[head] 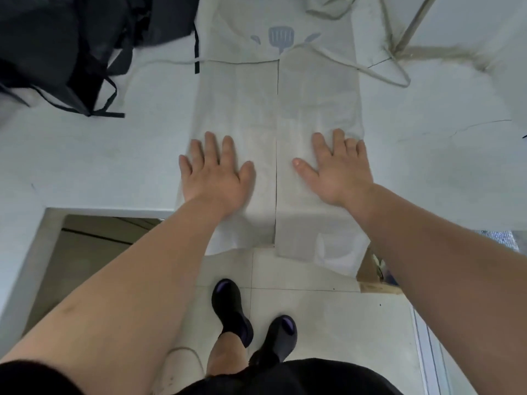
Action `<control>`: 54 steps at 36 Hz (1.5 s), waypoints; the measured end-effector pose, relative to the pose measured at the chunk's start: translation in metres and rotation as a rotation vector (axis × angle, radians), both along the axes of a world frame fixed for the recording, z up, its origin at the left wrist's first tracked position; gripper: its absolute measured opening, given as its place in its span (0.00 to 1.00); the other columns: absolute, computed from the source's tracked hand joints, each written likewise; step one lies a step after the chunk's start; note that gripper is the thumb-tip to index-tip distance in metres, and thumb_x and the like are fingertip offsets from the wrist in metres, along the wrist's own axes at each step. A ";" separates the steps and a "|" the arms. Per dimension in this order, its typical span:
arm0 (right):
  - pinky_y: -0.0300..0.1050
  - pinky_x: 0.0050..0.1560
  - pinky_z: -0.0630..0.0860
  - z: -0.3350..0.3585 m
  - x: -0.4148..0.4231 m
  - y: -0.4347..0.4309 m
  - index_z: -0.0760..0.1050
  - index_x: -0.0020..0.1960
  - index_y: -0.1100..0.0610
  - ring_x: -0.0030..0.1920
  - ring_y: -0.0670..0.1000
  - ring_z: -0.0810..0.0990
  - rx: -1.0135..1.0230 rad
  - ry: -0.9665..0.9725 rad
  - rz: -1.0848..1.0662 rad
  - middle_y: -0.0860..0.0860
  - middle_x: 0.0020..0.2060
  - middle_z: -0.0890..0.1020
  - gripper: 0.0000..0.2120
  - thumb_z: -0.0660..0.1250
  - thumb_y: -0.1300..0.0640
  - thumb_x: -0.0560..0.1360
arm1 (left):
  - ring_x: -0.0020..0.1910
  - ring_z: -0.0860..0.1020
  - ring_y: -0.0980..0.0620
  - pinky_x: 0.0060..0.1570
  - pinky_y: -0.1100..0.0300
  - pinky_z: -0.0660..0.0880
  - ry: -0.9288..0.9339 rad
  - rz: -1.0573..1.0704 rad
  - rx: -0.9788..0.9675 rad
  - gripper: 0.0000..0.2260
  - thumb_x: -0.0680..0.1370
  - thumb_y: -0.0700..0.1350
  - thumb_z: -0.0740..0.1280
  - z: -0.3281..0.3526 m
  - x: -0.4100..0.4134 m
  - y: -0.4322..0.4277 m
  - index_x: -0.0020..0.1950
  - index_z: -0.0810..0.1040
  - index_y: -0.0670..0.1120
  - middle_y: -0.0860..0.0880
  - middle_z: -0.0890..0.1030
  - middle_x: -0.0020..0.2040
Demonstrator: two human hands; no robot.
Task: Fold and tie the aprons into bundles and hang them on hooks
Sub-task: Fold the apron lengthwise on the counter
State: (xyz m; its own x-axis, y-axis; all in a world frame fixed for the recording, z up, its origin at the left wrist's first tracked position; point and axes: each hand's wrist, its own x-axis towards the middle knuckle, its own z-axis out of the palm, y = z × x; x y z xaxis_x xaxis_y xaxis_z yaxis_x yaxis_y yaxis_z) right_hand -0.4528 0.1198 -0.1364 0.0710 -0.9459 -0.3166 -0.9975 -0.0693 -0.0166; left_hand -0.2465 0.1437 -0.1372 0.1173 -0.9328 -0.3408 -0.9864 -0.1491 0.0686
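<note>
A pale grey apron (273, 104) lies flat on the white table (85, 155), both long sides folded inward so the edges meet along a centre seam. A blue spatula print (281, 38) shows near its far end. Its lower end hangs over the table's front edge. My left hand (216, 169) presses flat on the left flap, fingers spread. On the right flap rests my right hand (339, 169), palm down. Thin pale ties (379, 74) trail off to the right and to the left of the apron.
A heap of black aprons (71, 44) with loose black straps lies at the table's far left. A frayed tan rope or strap (445, 52) crosses the far right. Below the table edge are floor tiles and my black shoes (231, 309).
</note>
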 end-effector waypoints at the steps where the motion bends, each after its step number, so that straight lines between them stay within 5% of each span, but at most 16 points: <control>1: 0.55 0.75 0.41 0.001 0.001 -0.005 0.44 0.77 0.49 0.76 0.60 0.48 0.000 -0.006 0.002 0.59 0.77 0.46 0.36 0.40 0.31 0.75 | 0.77 0.37 0.43 0.74 0.44 0.38 0.001 0.006 -0.002 0.30 0.80 0.61 0.41 0.000 0.000 -0.004 0.78 0.38 0.51 0.46 0.37 0.79; 7: 0.52 0.75 0.42 0.009 0.009 0.002 0.49 0.78 0.53 0.76 0.57 0.51 -0.084 -0.098 -0.047 0.58 0.77 0.51 0.33 0.43 0.36 0.79 | 0.77 0.40 0.43 0.74 0.43 0.40 0.018 -0.021 -0.034 0.29 0.81 0.60 0.42 -0.001 0.004 -0.016 0.79 0.42 0.50 0.45 0.41 0.79; 10: 0.50 0.75 0.47 0.012 0.010 0.020 0.55 0.77 0.55 0.75 0.58 0.55 -0.096 -0.190 -0.050 0.59 0.76 0.56 0.29 0.47 0.40 0.81 | 0.77 0.47 0.43 0.74 0.42 0.44 0.096 -0.011 -0.129 0.26 0.81 0.58 0.46 0.001 0.009 -0.013 0.77 0.55 0.47 0.45 0.52 0.78; 13: 0.50 0.69 0.60 0.009 0.005 0.034 0.65 0.71 0.60 0.66 0.61 0.68 -0.208 -0.226 -0.018 0.60 0.66 0.70 0.23 0.55 0.49 0.81 | 0.76 0.54 0.43 0.74 0.43 0.46 0.218 0.018 -0.276 0.20 0.82 0.51 0.53 0.009 0.013 0.000 0.72 0.66 0.46 0.44 0.62 0.75; 20: 0.55 0.56 0.74 0.007 -0.005 0.068 0.76 0.61 0.65 0.55 0.63 0.79 -0.435 -0.435 -0.120 0.62 0.56 0.80 0.18 0.58 0.60 0.75 | 0.63 0.70 0.40 0.60 0.50 0.69 0.415 0.167 -0.548 0.15 0.80 0.41 0.60 0.011 0.025 0.060 0.65 0.75 0.42 0.42 0.73 0.64; 27: 0.55 0.62 0.67 0.001 -0.013 0.104 0.73 0.65 0.62 0.60 0.63 0.73 -0.524 -0.477 -0.378 0.62 0.61 0.74 0.19 0.60 0.67 0.75 | 0.47 0.75 0.47 0.45 0.58 0.68 0.667 0.583 -0.571 0.07 0.81 0.46 0.60 -0.001 0.033 0.097 0.53 0.71 0.43 0.45 0.77 0.51; 30: 0.48 0.59 0.67 0.002 -0.013 0.116 0.68 0.67 0.64 0.59 0.62 0.72 -0.507 -0.613 -0.567 0.63 0.61 0.70 0.19 0.62 0.64 0.77 | 0.50 0.77 0.47 0.47 0.57 0.70 0.814 0.862 -0.456 0.16 0.80 0.53 0.61 -0.011 0.038 0.102 0.55 0.71 0.40 0.48 0.76 0.48; 33: 0.44 0.56 0.67 0.002 -0.013 0.119 0.63 0.68 0.66 0.59 0.60 0.72 -0.442 -0.742 -0.761 0.61 0.60 0.71 0.24 0.66 0.58 0.77 | 0.58 0.74 0.47 0.59 0.52 0.72 1.087 1.218 -0.193 0.33 0.75 0.65 0.62 -0.013 0.045 0.094 0.68 0.67 0.41 0.50 0.74 0.55; 39: 0.41 0.61 0.69 -0.006 -0.013 0.125 0.50 0.71 0.62 0.58 0.51 0.73 -0.137 -1.102 -1.023 0.54 0.62 0.72 0.35 0.69 0.54 0.75 | 0.67 0.68 0.49 0.65 0.53 0.64 1.217 1.085 -0.126 0.31 0.76 0.57 0.68 -0.011 0.046 0.084 0.73 0.64 0.44 0.49 0.70 0.69; 43: 0.31 0.48 0.67 0.002 -0.017 0.124 0.54 0.71 0.65 0.54 0.47 0.71 -0.148 -1.237 -1.052 0.50 0.55 0.71 0.31 0.68 0.59 0.76 | 0.64 0.69 0.50 0.59 0.56 0.63 1.222 1.053 -0.103 0.30 0.75 0.58 0.69 -0.009 0.052 0.086 0.72 0.67 0.44 0.51 0.71 0.67; 47: 0.46 0.50 0.78 0.001 -0.026 0.126 0.75 0.58 0.64 0.47 0.53 0.82 -0.074 -1.227 -1.004 0.58 0.55 0.81 0.14 0.69 0.59 0.75 | 0.58 0.76 0.49 0.63 0.54 0.70 1.185 0.996 -0.055 0.23 0.72 0.61 0.70 -0.010 0.062 0.096 0.59 0.76 0.47 0.52 0.79 0.60; 51: 0.53 0.53 0.78 0.008 -0.029 0.131 0.74 0.59 0.61 0.52 0.55 0.81 0.051 -1.337 -1.000 0.55 0.54 0.81 0.11 0.65 0.59 0.78 | 0.48 0.79 0.52 0.49 0.57 0.74 1.207 0.923 -0.060 0.11 0.75 0.56 0.69 -0.005 0.060 0.107 0.49 0.76 0.49 0.53 0.80 0.50; 54: 0.56 0.58 0.76 0.010 -0.028 0.132 0.73 0.58 0.57 0.54 0.57 0.80 0.072 -1.369 -1.002 0.54 0.53 0.81 0.08 0.63 0.60 0.79 | 0.48 0.78 0.53 0.52 0.56 0.74 1.235 0.899 -0.103 0.08 0.78 0.52 0.67 0.001 0.055 0.112 0.53 0.76 0.49 0.53 0.80 0.49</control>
